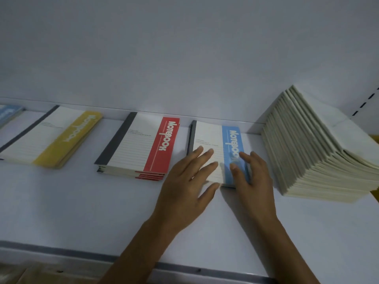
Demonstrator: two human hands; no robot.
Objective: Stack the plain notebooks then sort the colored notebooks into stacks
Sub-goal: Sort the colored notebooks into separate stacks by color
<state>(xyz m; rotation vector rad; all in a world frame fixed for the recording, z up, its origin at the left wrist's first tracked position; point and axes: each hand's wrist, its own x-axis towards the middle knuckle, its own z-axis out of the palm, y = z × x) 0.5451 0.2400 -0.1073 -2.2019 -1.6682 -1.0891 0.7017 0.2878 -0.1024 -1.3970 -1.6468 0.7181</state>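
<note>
Blue-banded notebooks (211,138) lie in a low stack on the white shelf (82,201), right of middle, with their far edge close to the back wall (184,48). Both hands rest flat on the top cover. The left hand (184,187) spreads straight fingers (207,154) over the lined white part. The right hand (252,181) lies over the blue band and the stack's right edge, gripping nothing. Its fingertips are blurred, and the hands hide the stack's near corners, so its height is hard to judge.

Just to the left, apart by a narrow strip of bare shelf, sits the red-banded stack (139,146). Further left is the yellow-banded stack (51,138), its near-left corner cut off by the frame. Another blue cover (9,113) at the far left is mostly cut off.

Right of the hands stands a tall pile of plain cream notebooks (311,148) — slanted, its far side out of view. Bare shelf runs from the stacks to the grey front strip (61,251).
</note>
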